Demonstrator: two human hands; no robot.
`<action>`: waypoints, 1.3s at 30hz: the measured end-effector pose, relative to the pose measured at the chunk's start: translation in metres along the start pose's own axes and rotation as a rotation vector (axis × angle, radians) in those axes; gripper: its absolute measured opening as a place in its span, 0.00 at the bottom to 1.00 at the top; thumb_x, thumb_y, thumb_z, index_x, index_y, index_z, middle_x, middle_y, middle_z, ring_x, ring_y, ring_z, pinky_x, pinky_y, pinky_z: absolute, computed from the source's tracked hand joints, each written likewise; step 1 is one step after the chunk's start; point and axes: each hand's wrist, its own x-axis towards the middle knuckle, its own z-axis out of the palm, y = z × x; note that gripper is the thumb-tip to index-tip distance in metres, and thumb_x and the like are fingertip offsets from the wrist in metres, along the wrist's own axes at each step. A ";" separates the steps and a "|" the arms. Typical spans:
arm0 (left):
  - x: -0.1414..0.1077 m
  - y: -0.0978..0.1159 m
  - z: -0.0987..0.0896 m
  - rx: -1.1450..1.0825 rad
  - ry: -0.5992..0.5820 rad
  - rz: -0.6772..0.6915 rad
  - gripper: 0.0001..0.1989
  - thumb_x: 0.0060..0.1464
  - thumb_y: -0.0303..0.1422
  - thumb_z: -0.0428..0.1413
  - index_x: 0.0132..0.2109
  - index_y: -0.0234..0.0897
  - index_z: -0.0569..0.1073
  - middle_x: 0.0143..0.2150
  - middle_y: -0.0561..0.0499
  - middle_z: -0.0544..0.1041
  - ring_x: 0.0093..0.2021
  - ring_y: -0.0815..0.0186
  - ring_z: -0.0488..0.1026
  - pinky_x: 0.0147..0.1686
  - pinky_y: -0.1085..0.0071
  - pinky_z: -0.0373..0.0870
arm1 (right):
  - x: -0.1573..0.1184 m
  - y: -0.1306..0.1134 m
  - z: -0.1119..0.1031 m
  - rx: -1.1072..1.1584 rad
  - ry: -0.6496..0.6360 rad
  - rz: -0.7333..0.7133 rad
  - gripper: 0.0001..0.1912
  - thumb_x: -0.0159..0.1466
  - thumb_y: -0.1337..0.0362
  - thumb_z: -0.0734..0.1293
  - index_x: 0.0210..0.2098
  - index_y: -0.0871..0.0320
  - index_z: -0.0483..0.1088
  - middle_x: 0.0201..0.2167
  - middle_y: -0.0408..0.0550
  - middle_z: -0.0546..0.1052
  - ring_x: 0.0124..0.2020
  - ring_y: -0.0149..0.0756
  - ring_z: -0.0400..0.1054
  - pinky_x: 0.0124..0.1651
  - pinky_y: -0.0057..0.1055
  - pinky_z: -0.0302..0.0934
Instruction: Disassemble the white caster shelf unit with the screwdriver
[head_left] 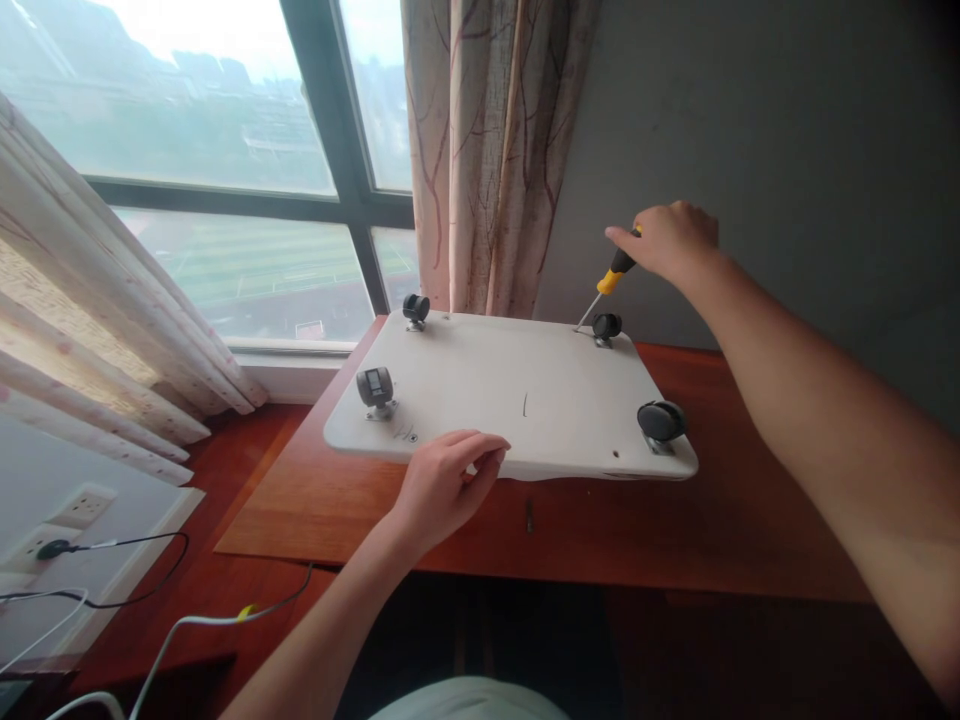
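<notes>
A white board [480, 375] with rounded corners lies flat on the table, its black swivel casters pointing up, one near each corner. My right hand [675, 240] is closed round a yellow-and-black screwdriver [616, 268]. The screwdriver leans, its tip at a hole in the board's far edge, just left of the far right caster [606, 326]. My left hand [450, 480] rests at the board's near edge, thumb and fingers pinched together; whatever may be between them is hidden. The near left caster [375, 388] stands beyond it.
The reddish wooden table [720, 530] extends past the board, with a small dark object [529, 515] in front. Patterned curtains [495, 150] and a window [247, 250] stand behind. A white cable [172, 630] and a wall socket with a plug [54, 549] are at the lower left.
</notes>
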 end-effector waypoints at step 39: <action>0.002 -0.002 0.007 0.078 0.029 0.064 0.07 0.65 0.26 0.55 0.43 0.38 0.77 0.33 0.51 0.78 0.30 0.69 0.72 0.31 0.75 0.66 | 0.012 -0.005 -0.024 0.290 -0.349 0.007 0.23 0.66 0.57 0.68 0.59 0.59 0.69 0.47 0.56 0.78 0.44 0.38 0.71 0.45 0.35 0.64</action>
